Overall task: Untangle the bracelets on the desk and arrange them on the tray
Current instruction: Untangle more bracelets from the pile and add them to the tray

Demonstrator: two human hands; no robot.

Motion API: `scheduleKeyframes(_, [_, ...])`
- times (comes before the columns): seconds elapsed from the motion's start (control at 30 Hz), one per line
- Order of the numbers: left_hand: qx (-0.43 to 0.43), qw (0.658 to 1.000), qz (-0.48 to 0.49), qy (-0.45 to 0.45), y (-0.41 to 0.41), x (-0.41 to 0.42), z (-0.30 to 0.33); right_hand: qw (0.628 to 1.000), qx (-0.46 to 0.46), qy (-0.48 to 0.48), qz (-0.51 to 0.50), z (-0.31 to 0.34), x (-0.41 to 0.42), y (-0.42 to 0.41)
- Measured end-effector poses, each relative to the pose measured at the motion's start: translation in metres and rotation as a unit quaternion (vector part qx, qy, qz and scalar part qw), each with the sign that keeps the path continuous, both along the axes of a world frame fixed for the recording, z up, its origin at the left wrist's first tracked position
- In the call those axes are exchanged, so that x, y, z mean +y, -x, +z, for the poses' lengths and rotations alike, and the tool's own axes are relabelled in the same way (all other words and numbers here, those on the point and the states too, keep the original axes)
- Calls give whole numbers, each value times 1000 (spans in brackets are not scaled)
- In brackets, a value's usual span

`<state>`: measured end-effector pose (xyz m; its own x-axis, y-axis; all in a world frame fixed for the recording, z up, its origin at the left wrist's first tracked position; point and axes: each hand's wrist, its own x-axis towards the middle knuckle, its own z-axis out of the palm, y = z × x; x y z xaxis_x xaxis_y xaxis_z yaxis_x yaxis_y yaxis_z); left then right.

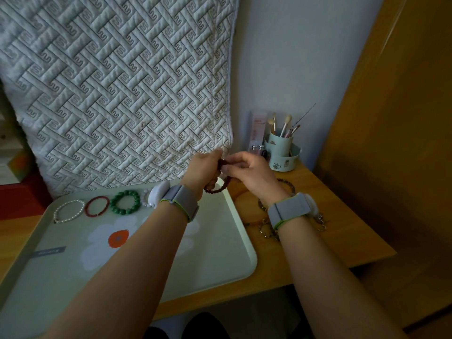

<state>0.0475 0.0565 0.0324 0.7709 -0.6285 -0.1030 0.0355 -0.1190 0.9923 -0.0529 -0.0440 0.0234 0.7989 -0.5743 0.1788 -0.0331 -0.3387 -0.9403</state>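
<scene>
Both hands raised over the tray's far right corner, working one strand. Left hand (205, 167) curls its fingers round a dark reddish-brown beaded bracelet (217, 188); right hand (247, 171) pinches the same beads just beside the left thumb. Loop hangs below the left hand, likely held up so it drops free of snags.

Left of the left wrist, a row along the tray (241, 228) back edge: pearl bracelet (69, 211), thin red bracelet (97, 206), green beaded bracelet (125, 202); a pale one looks half hidden behind the wristband.

Under the right wrist, the remaining tangle (266, 228) lies on the desk (342, 231); forearm blocks it. Brush cup (281, 149) beyond the right hand.
</scene>
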Motion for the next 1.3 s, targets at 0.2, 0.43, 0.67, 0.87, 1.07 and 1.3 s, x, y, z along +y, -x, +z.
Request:
scheduleKeyframes(0.2, [-22, 1000, -4, 9, -2, 6, -4, 999, -12, -31, -39, -9, 0, -11])
scheduleKeyframes(0.43, [-97, 994, 5, -46, -21, 17, -18, 997, 6, 0, -80, -27, 2, -32])
scheduleKeyframes(0.67, [-231, 958, 23, -171, -31, 28, -32, 991, 65, 87, -77, -39, 9, -45])
scheduleKeyframes(0.87, [-273, 933, 46, -229, -32, 28, -42, 979, 116, 154, -68, -46, 11, -52])
scheduleKeyframes(1.07, [-300, 921, 47, -245, -40, 26, -50, 964, 142, 217, -62, -53, 8, -64])
scheduleKeyframes(1.3, [-274, 925, 54, -257, -43, 27, -59, 954, 153, 252, -62, -63, 5, -73])
